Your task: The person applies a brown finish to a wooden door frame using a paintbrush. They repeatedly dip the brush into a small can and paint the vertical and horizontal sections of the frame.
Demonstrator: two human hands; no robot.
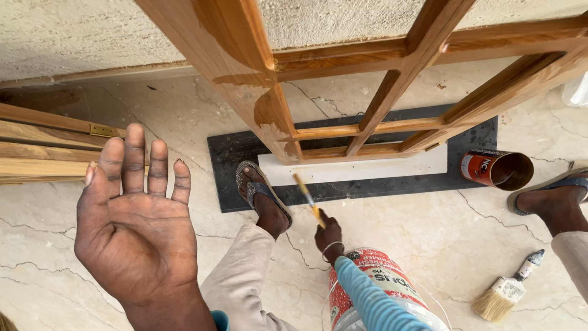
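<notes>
At nine o'clock of the view, the left hand (138, 224) is raised palm up, fingers spread, holding nothing. Toward six o'clock, the right hand (329, 236) is closed around a thin brush (305, 196), its tip pointing to eleven o'clock, near the base of a wooden window frame (367, 104). That frame stands on a white board (367, 168) atop a dark slab (233, 153). An open tin (497, 168) lies at three o'clock; a broad paintbrush (505, 291) rests on the marble floor (429, 227) at four o'clock.
</notes>
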